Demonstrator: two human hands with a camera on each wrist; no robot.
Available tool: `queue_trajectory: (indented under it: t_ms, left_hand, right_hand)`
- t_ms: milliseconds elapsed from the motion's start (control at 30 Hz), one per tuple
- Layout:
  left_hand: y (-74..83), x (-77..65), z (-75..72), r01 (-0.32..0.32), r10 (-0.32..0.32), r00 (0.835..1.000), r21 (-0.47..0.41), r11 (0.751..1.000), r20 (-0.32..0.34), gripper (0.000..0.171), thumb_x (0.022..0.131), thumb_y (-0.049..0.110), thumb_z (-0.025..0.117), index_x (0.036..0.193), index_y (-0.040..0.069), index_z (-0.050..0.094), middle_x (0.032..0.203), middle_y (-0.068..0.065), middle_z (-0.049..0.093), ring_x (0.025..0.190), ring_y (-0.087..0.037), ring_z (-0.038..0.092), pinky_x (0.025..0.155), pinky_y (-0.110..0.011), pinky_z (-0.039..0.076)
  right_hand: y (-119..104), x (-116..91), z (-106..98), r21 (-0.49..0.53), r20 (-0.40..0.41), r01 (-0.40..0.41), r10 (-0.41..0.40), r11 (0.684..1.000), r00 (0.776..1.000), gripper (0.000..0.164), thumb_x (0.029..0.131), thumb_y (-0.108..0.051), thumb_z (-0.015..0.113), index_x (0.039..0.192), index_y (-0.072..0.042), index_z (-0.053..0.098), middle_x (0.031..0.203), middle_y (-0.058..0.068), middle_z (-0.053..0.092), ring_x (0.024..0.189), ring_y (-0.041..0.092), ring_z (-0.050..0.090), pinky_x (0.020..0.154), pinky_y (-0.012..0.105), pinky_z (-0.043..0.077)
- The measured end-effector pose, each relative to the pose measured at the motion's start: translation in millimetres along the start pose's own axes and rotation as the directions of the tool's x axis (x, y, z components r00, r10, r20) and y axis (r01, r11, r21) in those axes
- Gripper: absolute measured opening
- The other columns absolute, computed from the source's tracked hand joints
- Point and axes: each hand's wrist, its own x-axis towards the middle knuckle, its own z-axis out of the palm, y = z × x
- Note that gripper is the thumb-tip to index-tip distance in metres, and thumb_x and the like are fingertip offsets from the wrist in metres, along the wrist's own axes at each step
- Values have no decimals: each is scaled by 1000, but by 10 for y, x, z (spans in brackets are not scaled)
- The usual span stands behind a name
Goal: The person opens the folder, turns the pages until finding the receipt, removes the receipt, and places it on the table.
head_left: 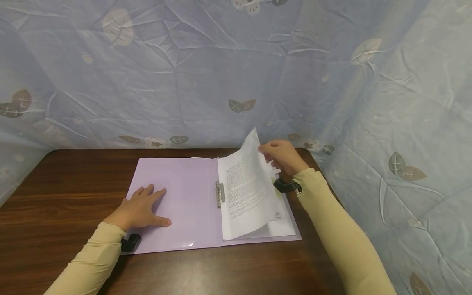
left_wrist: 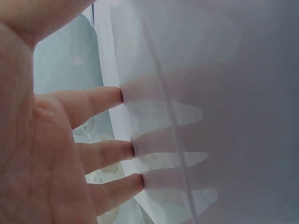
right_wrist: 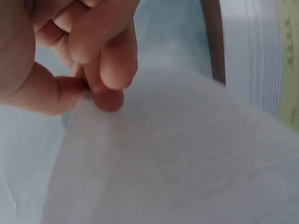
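A lilac ring-binder folder (head_left: 188, 205) lies open flat on the table, its metal clip (head_left: 218, 194) beside the spine. Printed sheets are stacked on its right half. My right hand (head_left: 283, 156) pinches the upper right corner of the top sheet (head_left: 245, 184) between thumb and fingers, and the sheet curves up off the stack. In the right wrist view the pinched paper corner (right_wrist: 100, 135) shows up close. My left hand (head_left: 141, 207) rests on the folder's left cover, fingers spread; the left wrist view shows its fingertips (left_wrist: 133, 148) touching the smooth cover.
The dark wooden table (head_left: 66, 196) extends to the left and in front of the folder. A patterned cloth (head_left: 206, 82) hangs behind and along the right side. Yellow-green tabs (head_left: 278, 192) stick out at the right edge of the paper stack.
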Motion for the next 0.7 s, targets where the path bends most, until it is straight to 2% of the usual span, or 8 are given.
queue_trajectory:
  t_ms: [300,467,567,700]
  left_hand:
    - [1,-11,-6,7,-7,1000,-10,1000,4,113,70,67,84,153,2,45,157,-42,27,142,-68,22,98,-90,20]
    - [-36,1,6,9,-9,1000,-10,1000,6,109,73,66,82,153,3,46,158,-41,27,142,-67,22,100,-89,20]
    - [-48,10,-10,4,-4,1000,2,1000,-12,100,79,64,79,151,1,49,156,-40,32,142,-65,26,101,-88,22]
    - [-60,19,-61,-34,36,996,20,999,-78,85,86,56,77,144,-3,56,148,-40,45,136,-61,41,102,-80,34]
  right_hand:
    - [-402,56,505,33,-29,27,-26,999,999,23,95,-23,72,98,0,73,77,5,69,70,17,66,62,26,52]
    - [-526,114,830,-32,-38,113,-114,993,993,20,95,-21,73,85,-3,72,74,6,70,64,15,66,55,25,51]
    - [-581,139,1011,-83,-35,149,-153,985,988,19,94,-20,73,83,-4,72,72,5,69,63,14,63,53,25,50]
    - [-672,171,1241,-133,-11,148,-151,980,988,17,95,-19,72,84,-5,71,72,3,69,65,12,63,57,23,52]
